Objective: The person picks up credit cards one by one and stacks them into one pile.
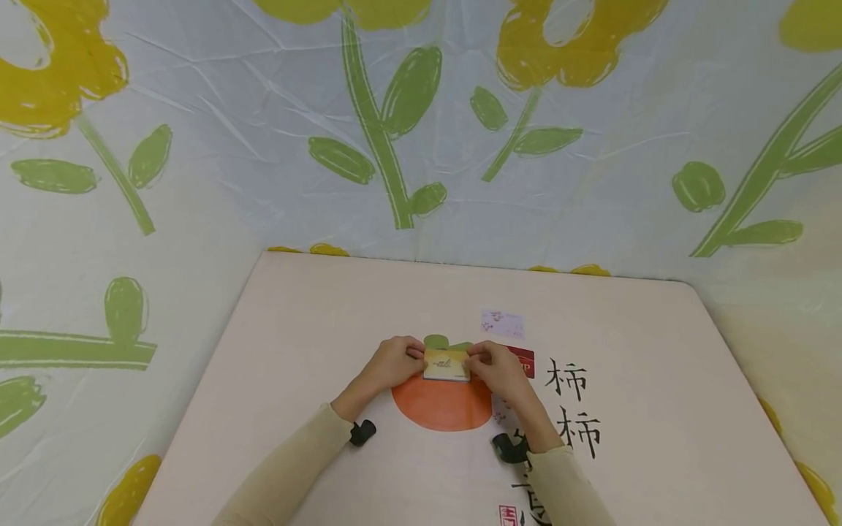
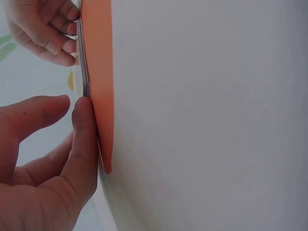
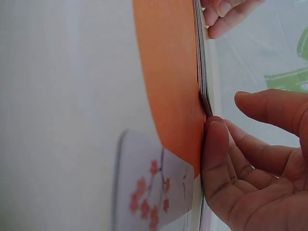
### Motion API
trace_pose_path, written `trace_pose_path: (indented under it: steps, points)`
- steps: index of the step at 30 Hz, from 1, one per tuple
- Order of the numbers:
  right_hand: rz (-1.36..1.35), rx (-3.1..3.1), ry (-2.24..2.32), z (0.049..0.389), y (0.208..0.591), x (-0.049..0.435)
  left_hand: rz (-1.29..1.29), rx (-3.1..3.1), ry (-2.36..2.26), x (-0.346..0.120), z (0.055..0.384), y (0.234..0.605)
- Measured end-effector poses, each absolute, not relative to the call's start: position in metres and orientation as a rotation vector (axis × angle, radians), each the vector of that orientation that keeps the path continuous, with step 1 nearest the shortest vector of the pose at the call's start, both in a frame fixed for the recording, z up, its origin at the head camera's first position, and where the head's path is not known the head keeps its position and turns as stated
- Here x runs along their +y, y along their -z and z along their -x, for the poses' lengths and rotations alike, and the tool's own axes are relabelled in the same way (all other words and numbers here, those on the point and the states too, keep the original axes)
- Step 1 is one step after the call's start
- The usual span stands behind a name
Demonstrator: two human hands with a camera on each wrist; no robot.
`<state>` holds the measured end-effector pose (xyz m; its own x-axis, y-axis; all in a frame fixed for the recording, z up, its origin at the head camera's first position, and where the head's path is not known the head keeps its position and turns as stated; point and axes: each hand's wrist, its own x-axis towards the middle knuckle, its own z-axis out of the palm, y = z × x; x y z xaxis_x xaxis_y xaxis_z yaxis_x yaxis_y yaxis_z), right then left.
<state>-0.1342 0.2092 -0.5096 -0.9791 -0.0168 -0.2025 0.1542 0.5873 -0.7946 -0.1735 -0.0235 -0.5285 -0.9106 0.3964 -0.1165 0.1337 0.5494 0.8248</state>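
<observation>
A small stack of cards (image 1: 446, 364) lies flat over an orange persimmon print (image 1: 442, 405), a yellow card on top. Its layered edges show in both wrist views. My left hand (image 1: 397, 361) is at the stack's left end, one fingertip touching the edge and another digit raised apart from it. At the opposite end, my right hand (image 1: 495, 367) touches the edge likewise, with a gap between its upper digit and the lower one. Just beyond the right hand, a red card (image 1: 524, 361) with pale letters is partly covered.
A pale lilac card (image 1: 502, 323) with a flower pattern lies behind the right hand. Another flower card (image 3: 154, 192) lies near the right wrist. Black characters (image 1: 579, 431) are printed on the pale pink table (image 1: 316, 307). Flowered cloth (image 1: 263, 131) hangs around it.
</observation>
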Motion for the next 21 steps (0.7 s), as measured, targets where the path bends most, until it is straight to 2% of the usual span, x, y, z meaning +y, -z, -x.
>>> trace_pose_path:
  steps: [21]
  points:
    - [-0.131,2.606,1.358,0.1362,0.5078,0.2167,-0.402,2.486,-1.318,-0.0230,0.1817,0.5217]
